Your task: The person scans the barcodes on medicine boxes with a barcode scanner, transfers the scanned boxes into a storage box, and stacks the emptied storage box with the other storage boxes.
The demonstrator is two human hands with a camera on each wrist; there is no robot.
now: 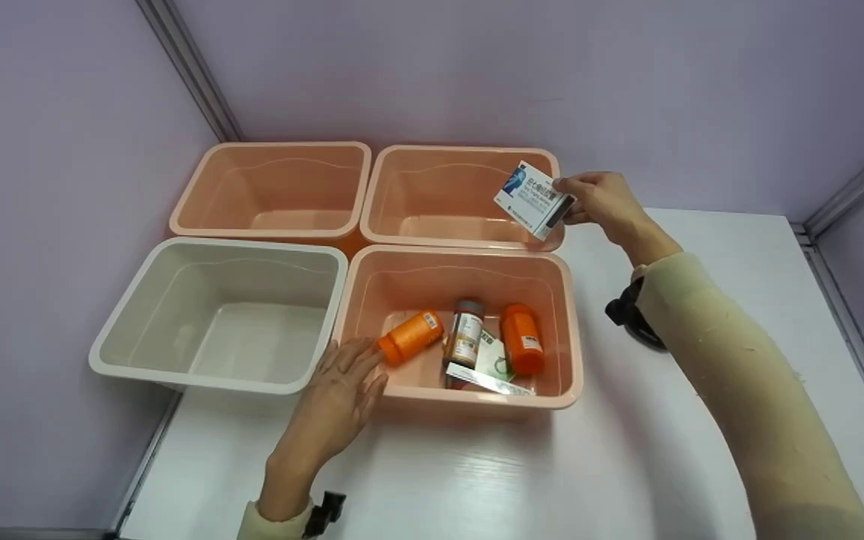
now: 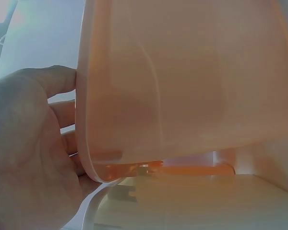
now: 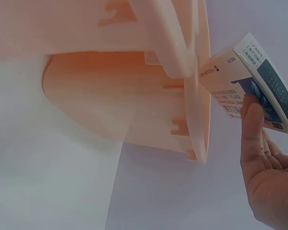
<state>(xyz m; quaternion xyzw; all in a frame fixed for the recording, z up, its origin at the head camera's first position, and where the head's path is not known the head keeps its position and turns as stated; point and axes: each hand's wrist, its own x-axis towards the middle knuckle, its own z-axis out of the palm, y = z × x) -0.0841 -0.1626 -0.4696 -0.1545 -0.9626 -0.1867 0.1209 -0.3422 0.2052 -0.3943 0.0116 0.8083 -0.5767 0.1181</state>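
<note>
My right hand [image 1: 598,199] pinches a white and blue medicine box [image 1: 532,199] above the right rim of the far right pink bin [image 1: 402,169]; the right wrist view shows the box [image 3: 249,81] beside that bin's rim, under my thumb [image 3: 253,120]. My left hand [image 1: 342,382] rests with straight fingers on the front left corner of the near pink bin [image 1: 563,330], touching its outer wall [image 2: 182,72]. Inside that bin lie two orange bottles [image 1: 411,337] [image 1: 523,339], a brown bottle [image 1: 466,334] and a flat packet [image 1: 488,379].
A white bin [image 1: 139,296] stands left of the near pink one, and another pink bin [image 1: 199,187] sits at the far left. All stand on a white table [image 1: 627,450] boxed in by lilac walls. A black object [image 1: 631,319] lies under my right forearm.
</note>
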